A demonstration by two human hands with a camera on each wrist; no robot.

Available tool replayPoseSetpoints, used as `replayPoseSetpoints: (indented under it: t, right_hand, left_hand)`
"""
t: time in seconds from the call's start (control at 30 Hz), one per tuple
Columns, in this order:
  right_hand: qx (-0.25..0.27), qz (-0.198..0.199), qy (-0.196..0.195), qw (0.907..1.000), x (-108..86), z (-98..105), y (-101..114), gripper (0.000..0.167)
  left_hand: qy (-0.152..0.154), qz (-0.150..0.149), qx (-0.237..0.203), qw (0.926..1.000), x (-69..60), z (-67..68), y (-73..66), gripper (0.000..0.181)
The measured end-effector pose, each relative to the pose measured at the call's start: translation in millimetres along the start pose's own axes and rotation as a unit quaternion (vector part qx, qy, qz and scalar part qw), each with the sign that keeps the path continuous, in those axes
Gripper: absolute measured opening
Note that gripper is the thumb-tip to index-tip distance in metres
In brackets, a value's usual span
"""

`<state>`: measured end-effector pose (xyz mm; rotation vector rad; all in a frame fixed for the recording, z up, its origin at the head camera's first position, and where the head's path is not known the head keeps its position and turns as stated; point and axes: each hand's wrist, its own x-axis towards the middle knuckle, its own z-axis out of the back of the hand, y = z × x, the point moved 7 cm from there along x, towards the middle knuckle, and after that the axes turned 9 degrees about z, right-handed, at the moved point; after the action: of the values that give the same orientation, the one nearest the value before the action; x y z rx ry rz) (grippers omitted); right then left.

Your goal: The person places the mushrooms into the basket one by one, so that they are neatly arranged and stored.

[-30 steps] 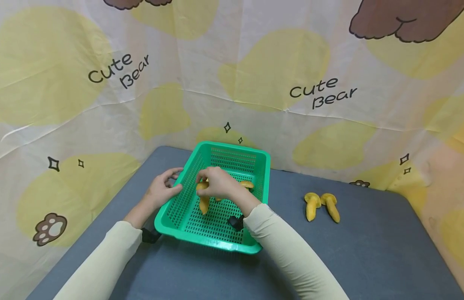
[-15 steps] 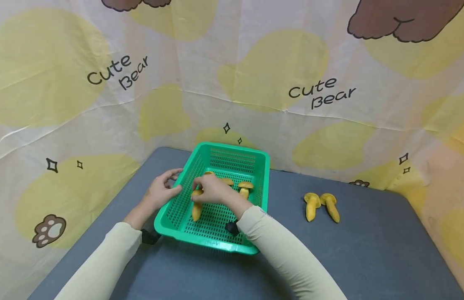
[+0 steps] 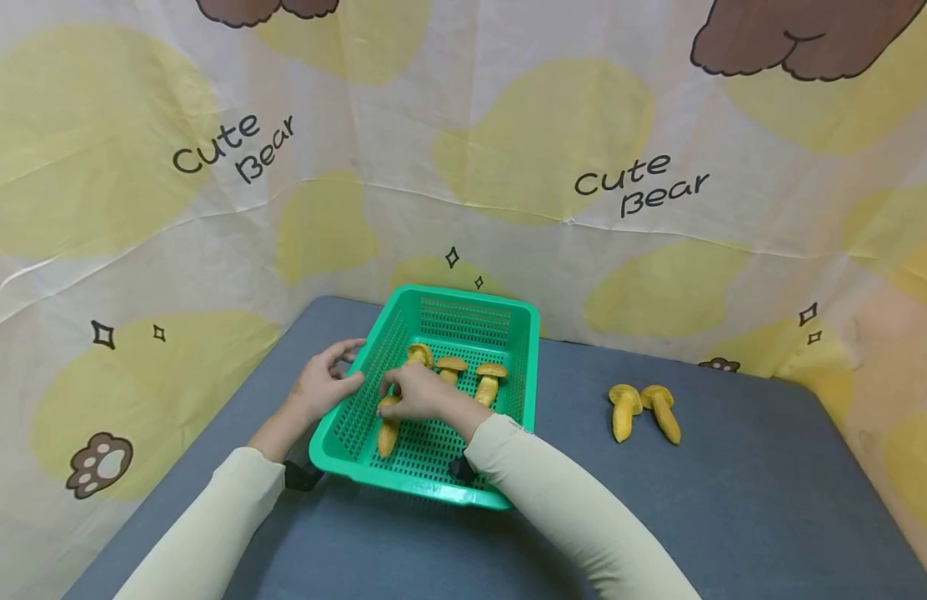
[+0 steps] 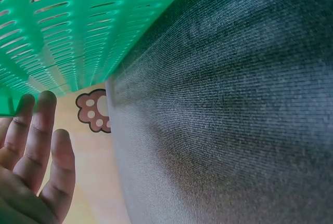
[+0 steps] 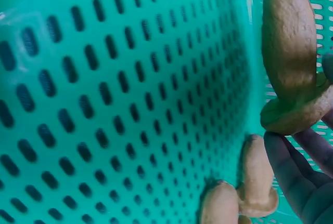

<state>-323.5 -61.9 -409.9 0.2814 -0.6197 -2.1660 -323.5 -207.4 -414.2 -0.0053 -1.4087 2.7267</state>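
Observation:
My right hand (image 3: 426, 393) is inside the green plastic basket (image 3: 418, 477), pinching a yellow-brown mushroom (image 3: 387, 437) by its cap, near the left wall. In the right wrist view the held mushroom (image 5: 290, 42) has its stem away from the fingers, which are at the cap. Farther back in the basket lie a mushroom (image 3: 419, 354) at the left, a second mushroom (image 3: 451, 365) and a third mushroom (image 3: 489, 382), partly hidden by the hand and forearm. My left hand (image 3: 321, 385) rests at the basket's left side, its fingers (image 4: 40, 135) loosely extended along the outer wall.
Two more mushrooms, one mushroom (image 3: 623, 411) and another mushroom (image 3: 662, 412), lie side by side on the grey table (image 3: 741, 492) right of the basket. A printed cloth (image 3: 508, 142) hangs behind the table.
My right hand has moved left and nearer with the mushroom, lowering it toward the basket's near left. Mushrooms behind it came into view. The left hand has stayed in place.

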Motion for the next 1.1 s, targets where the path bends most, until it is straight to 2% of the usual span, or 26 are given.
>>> replayPoseSetpoints:
  t: [1.1]
  right_hand:
    - [-0.06,-0.031,0.017,0.9976,0.8,-11.4,-11.7,0.038]
  left_hand:
    - [0.002,0.009,-0.005,0.9999,2.1,-1.6,2.7,0.055]
